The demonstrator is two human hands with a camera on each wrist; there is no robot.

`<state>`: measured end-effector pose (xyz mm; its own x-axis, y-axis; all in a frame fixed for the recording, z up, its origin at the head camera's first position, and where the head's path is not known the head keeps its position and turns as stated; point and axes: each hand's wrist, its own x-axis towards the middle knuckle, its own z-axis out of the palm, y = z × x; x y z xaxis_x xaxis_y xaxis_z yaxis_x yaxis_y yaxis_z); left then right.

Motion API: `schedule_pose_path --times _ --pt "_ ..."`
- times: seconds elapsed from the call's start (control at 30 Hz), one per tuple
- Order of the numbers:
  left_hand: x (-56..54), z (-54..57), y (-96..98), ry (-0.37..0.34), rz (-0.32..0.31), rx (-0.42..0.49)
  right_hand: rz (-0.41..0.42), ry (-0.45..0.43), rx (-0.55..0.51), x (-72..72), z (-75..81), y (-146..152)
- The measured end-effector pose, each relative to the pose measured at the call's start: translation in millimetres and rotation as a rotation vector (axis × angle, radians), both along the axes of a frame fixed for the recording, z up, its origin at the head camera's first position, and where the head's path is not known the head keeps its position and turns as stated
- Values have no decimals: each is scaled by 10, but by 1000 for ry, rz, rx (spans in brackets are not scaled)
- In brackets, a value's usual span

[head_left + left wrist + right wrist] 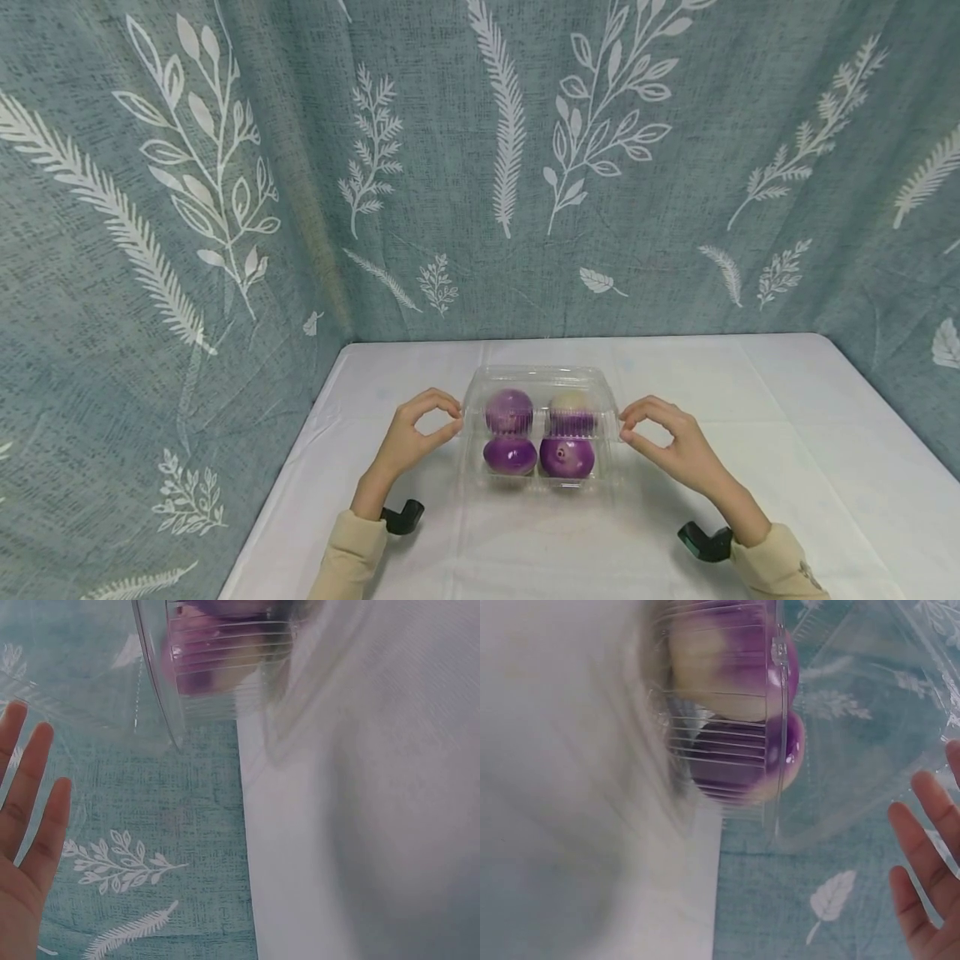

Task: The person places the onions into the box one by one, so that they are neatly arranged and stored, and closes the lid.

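A clear plastic clamshell box (480, 392) stands on the white table with its lid (82, 667) tilted up from the base. Inside sit several round, glossy purple onions (567, 457) with cream patches, which also show through the ribbed wall as purple-and-cream onions (742, 761). My left hand (408, 433) pinches the lid's left edge between thumb and fingers. On the opposite side, my right hand (675, 442) pinches the lid's right edge the same way. In the wrist views the other fingers extend beside the lid, and the thumbs are out of sight.
White cloth covers the table (750, 433). A blue-green curtain (465, 167) with white leaf prints hangs behind it and along the sides. Dark wrist devices (403, 517) sit under both forearms.
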<state>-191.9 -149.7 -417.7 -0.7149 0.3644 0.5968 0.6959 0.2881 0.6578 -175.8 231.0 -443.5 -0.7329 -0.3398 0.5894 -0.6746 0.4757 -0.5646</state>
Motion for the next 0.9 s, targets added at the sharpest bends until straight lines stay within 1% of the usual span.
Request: schedule_pose_path --times 0.2,0.4,0.6,0.77,0.8,0.9 --pt "30 -10 -18 -55 15 -44 4 -30 16 26 -33 13" --pt "48 -28 -36 -72 0 -76 -8 -10 62 47 -90 36" --pt "66 -59 -56 -118 -8 -105 -7 -30 97 59 -137 56" --pt "89 -76 -64 -136 -10 -128 -20 -45 123 79 -158 58" --pt "75 -113 -74 -138 -8 -137 -23 -47 127 84 -160 58" --pt "88 -125 -74 -149 -9 -148 -26 -48 135 96 -171 58"
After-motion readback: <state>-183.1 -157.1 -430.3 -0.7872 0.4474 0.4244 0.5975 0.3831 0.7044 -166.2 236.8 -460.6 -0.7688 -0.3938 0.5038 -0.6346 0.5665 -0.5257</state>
